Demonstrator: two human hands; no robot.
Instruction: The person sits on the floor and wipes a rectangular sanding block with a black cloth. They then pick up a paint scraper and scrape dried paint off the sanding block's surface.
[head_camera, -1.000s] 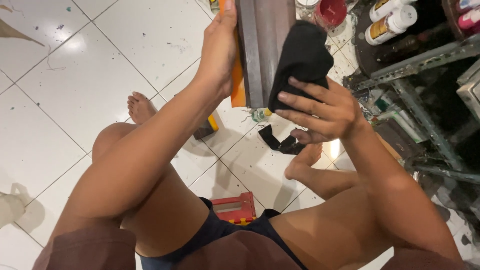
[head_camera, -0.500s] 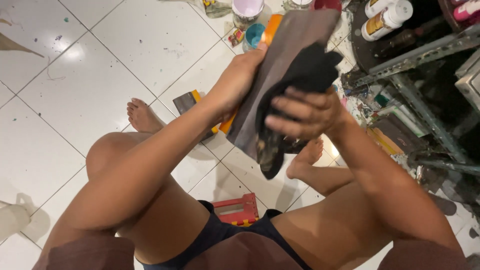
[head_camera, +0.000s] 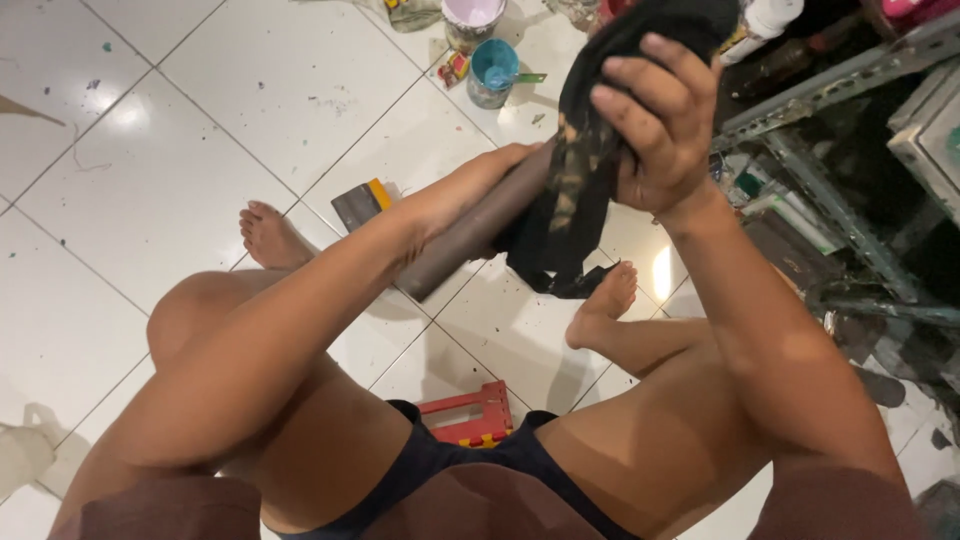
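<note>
Wiping a brown board (head_camera: 470, 235) mid-job: left hand (head_camera: 470, 190) clasping its upper edge, right hand (head_camera: 660, 125) pressing a smeared black rag (head_camera: 580, 180) against it, rag's tail hanging below the grip.

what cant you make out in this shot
Head view:
- Far end of the brown board: hidden under the black cloth.
- Left hand: its fingers are behind the board.
- Cloth's top: cut off by the frame edge.
- Right hand: its palm faces away.
- Red stool: mostly hidden by the legs.
</note>
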